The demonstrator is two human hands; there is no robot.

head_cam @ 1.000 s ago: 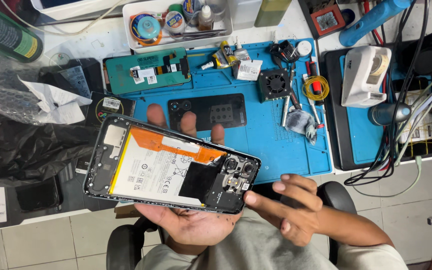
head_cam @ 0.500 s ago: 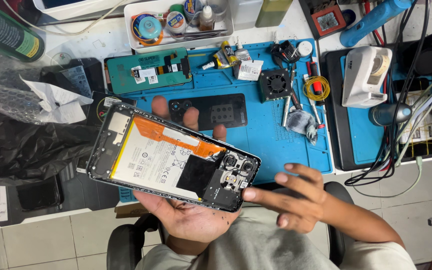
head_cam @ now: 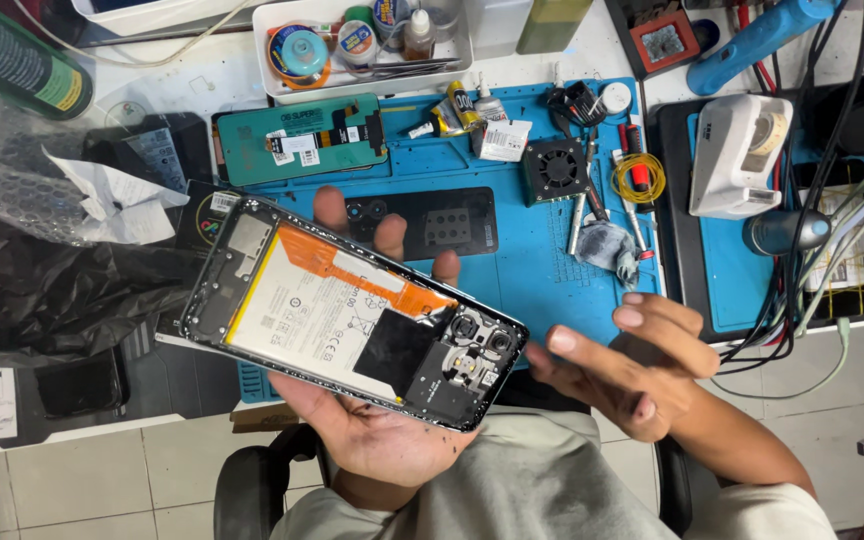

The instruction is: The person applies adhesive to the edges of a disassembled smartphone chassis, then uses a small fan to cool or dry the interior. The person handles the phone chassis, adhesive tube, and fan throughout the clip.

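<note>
My left hand cradles an opened phone from beneath, fingertips showing past its far edge. The phone lies back-side up and tilted, showing a white battery with an orange strip, a black shield and camera modules at its right end. My right hand hovers just right of the phone's camera end, fingers apart and curled, holding nothing and not touching the phone. Both hands are above my lap, in front of the bench edge.
A blue work mat carries a black phone back cover, a green screen panel, a small fan, tweezers, glue tubes and a coil of yellow wire. A white tray sits behind. Black plastic lies left; cables hang right.
My left hand has tilted and shifted the phone slightly. My right hand has moved right, away from the phone's camera end, and its fingers have spread.
</note>
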